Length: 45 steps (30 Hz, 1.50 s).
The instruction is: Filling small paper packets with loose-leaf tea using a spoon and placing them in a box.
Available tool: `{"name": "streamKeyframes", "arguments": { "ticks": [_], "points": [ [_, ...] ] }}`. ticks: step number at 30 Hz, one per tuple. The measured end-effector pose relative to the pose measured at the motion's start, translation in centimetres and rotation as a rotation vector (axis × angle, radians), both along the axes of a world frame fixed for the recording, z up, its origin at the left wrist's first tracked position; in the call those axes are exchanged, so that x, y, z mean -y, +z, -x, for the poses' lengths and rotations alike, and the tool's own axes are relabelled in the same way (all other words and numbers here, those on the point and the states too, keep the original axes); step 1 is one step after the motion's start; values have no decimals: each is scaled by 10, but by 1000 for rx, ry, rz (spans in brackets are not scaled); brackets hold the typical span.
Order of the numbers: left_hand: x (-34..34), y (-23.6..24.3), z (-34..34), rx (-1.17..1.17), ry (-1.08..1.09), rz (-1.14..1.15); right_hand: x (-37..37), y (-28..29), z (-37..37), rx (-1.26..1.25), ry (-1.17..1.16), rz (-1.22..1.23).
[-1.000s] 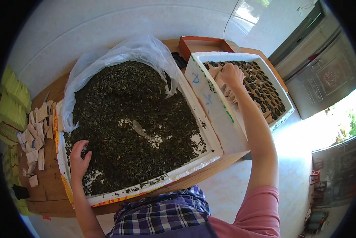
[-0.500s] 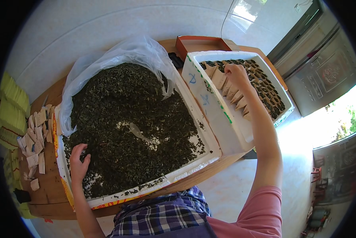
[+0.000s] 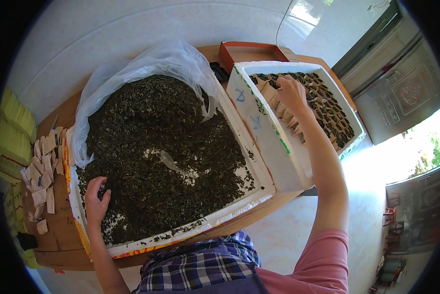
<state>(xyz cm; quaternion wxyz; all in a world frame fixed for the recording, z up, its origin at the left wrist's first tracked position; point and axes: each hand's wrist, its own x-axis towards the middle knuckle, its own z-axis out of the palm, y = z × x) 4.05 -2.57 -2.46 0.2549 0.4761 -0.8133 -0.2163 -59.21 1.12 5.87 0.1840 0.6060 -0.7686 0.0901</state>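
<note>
My left hand (image 3: 97,202) hovers at the left edge of a wide heap of dark dried leaves (image 3: 156,122), its fingers curved and apart with nothing between them. The leaves lie in a shallow white foam tray (image 3: 239,202), with white showing through in thin patches. Over at the right, my right hand (image 3: 293,94) reaches into a deep white foam box (image 3: 259,128). Its fingers are pinched at the top of a small tan paper packet (image 3: 269,93); the fingertips are partly hidden. Rows of leaf-filled paper packets (image 3: 330,117) stand upright around it.
A clear plastic bag (image 3: 146,66) is draped over the tray's far side. A small translucent piece (image 3: 171,162) lies on the leaves. Loose paper packets (image 3: 46,169) sit on the wooden table (image 3: 63,235), beside yellow-green stacks (image 3: 16,122). An orange-red box (image 3: 251,51) stands behind.
My right hand has shifted slightly left and down onto the packets, fingers still pinched. The left hand stays almost where it was. The whole view has moved a little.
</note>
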Motion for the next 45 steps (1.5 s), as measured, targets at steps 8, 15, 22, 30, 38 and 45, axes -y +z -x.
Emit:
{"name": "streamKeyframes", "arguments": {
  "ticks": [8,15,22,30,38,45],
  "points": [
    [1,1,3,16,-19,16,-2,1,-20,88,-94,-44],
    [-1,3,1,38,-8,15,7,0,7,128,55,-26],
    [1,-2,-2,48,-14,19,7,1,3,87,57,-117],
    [-3,5,0,18,2,6,-7,13,-7,75,3,-130],
    [-2,7,5,-26,-68,121,-22,30,-11,38,65,92],
    [-2,10,-5,-22,-44,188,-72,53,-194,215,475,81]
  ]
}}
